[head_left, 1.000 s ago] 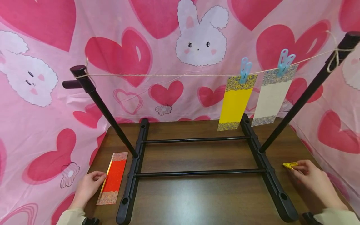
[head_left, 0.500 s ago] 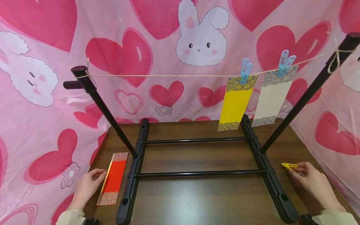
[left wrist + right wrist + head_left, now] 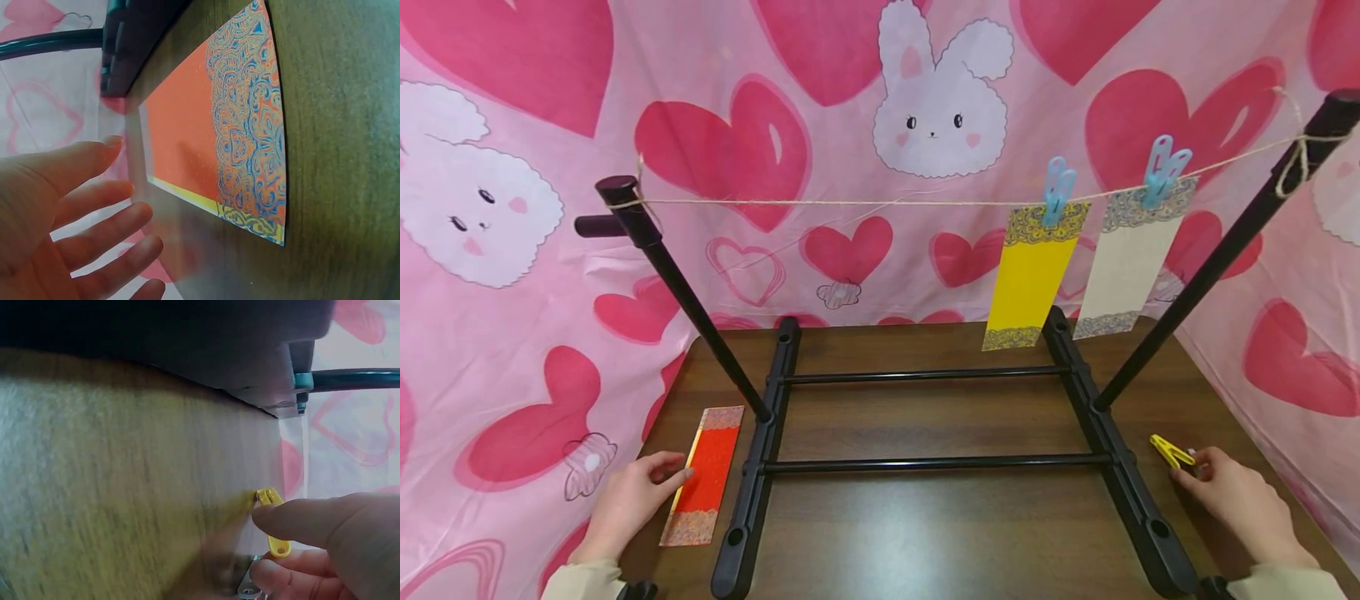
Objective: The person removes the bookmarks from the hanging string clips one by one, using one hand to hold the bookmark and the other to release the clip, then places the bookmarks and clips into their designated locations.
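A red paper strip with patterned ends [image 3: 705, 475] lies on the table at the left, and a yellow edge shows along its left side. My left hand [image 3: 628, 504] hovers at that edge with its fingers apart and nothing between them; the left wrist view shows the fingers [image 3: 134, 222] loosely spread beside the strip [image 3: 187, 125]. At the right, my right hand [image 3: 1247, 504] pinches a yellow clothespin [image 3: 1171, 452] between thumb and fingers, low over the table. A greyish clip [image 3: 250, 586] lies by those fingers in the right wrist view.
A black stand [image 3: 936, 461] with two uprights spans the table [image 3: 917, 533]. A string [image 3: 835, 202] runs between the uprights. Light blue clothespins [image 3: 1058, 192] hold a yellow strip [image 3: 1030, 287] and a white strip [image 3: 1126, 271] on it. Pink heart-print cloth [image 3: 850, 75] hangs behind.
The yellow clothespin has turned in my right hand, its free end now pointing more away from me. My left thumb has moved slightly to the right over the red strip.
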A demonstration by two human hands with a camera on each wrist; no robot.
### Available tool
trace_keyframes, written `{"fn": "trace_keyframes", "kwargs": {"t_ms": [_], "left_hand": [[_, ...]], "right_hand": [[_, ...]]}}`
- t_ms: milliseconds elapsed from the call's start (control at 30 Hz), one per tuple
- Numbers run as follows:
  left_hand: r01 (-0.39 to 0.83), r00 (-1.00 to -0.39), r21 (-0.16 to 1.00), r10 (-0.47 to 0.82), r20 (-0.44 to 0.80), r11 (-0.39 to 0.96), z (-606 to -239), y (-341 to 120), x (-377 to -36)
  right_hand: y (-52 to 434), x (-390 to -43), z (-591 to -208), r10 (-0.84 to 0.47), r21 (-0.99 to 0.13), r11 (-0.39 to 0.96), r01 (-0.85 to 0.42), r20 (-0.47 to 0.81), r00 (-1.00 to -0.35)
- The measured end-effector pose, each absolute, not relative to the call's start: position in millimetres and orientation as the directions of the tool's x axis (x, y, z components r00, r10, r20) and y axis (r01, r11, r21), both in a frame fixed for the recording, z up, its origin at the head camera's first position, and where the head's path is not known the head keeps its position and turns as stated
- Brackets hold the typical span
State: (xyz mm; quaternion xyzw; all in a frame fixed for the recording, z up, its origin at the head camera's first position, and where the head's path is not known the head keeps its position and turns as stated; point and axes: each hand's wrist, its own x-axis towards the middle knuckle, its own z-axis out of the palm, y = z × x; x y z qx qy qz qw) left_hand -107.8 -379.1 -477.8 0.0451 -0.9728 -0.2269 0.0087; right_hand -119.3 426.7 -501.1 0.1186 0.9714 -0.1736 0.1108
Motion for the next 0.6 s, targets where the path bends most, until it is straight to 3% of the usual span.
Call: {"fn": "trace_keyframes", "kwargs": {"t_ms": [600], "left_hand": [[-0.112, -0.994, 0.451, -0.109, -0.032, 0.886, -476.5, -378.7, -108.5]], "right_hand": [[422.2, -119.7, -497.7, 0.143, -0.290, 0.932, 0.217, -0.257, -0.956]]}}
